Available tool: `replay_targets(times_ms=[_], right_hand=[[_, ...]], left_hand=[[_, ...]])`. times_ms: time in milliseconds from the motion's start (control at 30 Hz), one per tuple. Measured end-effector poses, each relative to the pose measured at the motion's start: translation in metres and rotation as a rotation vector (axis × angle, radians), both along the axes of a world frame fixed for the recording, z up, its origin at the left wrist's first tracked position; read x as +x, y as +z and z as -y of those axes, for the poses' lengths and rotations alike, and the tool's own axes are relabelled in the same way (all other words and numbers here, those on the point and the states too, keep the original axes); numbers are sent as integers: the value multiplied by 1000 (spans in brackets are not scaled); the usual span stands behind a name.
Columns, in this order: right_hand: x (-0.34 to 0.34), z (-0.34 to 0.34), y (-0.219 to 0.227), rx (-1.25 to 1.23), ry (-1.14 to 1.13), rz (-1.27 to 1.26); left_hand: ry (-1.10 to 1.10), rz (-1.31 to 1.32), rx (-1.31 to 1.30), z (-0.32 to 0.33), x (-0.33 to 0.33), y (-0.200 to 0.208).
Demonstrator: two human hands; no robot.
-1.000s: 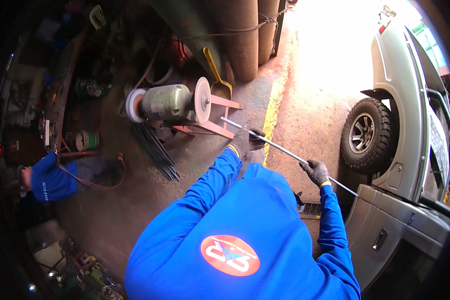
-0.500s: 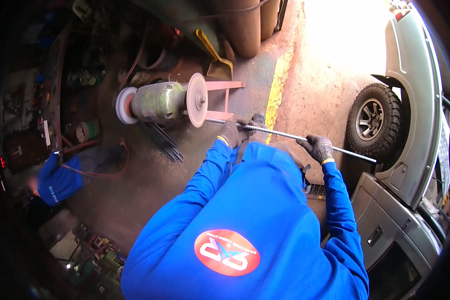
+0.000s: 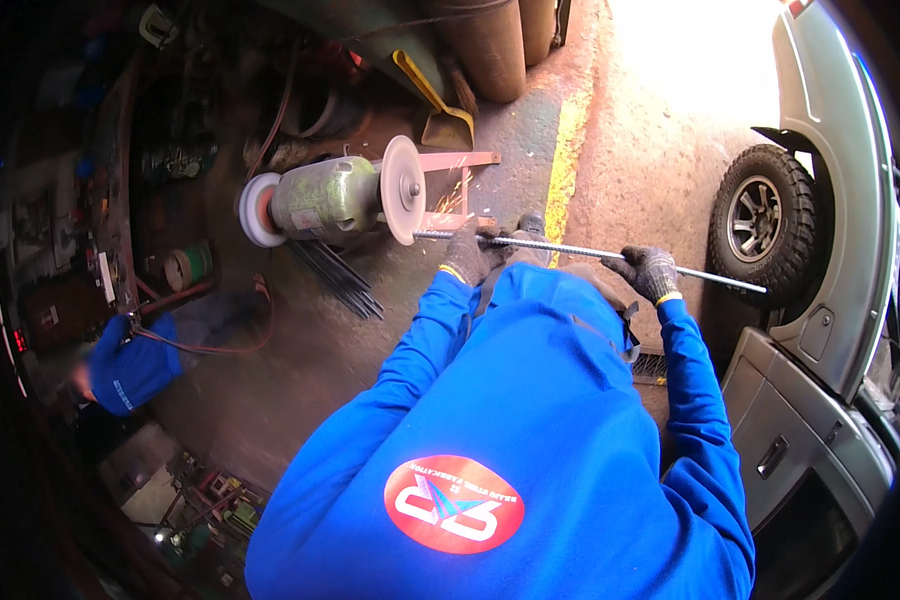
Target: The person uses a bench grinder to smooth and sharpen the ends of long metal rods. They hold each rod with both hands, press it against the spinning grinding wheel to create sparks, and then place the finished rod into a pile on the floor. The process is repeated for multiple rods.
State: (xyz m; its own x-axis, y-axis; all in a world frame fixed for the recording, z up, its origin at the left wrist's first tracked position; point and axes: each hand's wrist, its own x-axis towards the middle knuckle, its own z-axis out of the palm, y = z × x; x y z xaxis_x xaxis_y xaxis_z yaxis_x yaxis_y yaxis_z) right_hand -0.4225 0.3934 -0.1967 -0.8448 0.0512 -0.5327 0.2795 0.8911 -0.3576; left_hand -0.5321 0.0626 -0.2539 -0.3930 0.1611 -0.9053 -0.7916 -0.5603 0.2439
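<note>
Both my hands, in dark knitted gloves with yellow cuffs, grip one long ribbed steel rod. My left hand is closed round it near its left end, close to a green bench grinder. Farther right, my right hand is closed on the rod, whose right end sticks out past it. The rod's left tip meets the lower edge of the grinder's right-hand wheel, and orange sparks fly beside that wheel. On the grinder's left side is a second, paler wheel.
Reddish metal stand bars extend from the grinder. Dark bars lie in a bundle below it. A yellow dustpan is beyond. Right stands a silver vehicle with a large tyre. A person in blue is at left.
Sparks now fly at the right-hand wheel, where none showed before. Both hands keep their hold on the rod. The whole view has shifted slightly.
</note>
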Motion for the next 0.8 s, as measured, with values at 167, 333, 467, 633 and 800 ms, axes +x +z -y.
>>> replay_targets(times_ms=[167, 333, 467, 633, 800], right_hand=[[0, -2, -1, 17, 21, -57], [0, -2, 1, 38, 42, -112], [-2, -1, 5, 49, 39, -70], [-2, 1, 8, 55, 24, 4], [0, 4, 9, 68, 17, 4]], left_hand=[[-44, -64, 10, 3, 3, -10], [-87, -110, -13, 6, 5, -11], [24, 61, 107, 8, 0, -7], [-20, 10, 76, 9, 3, -4], [30, 62, 2, 3, 2, 9]])
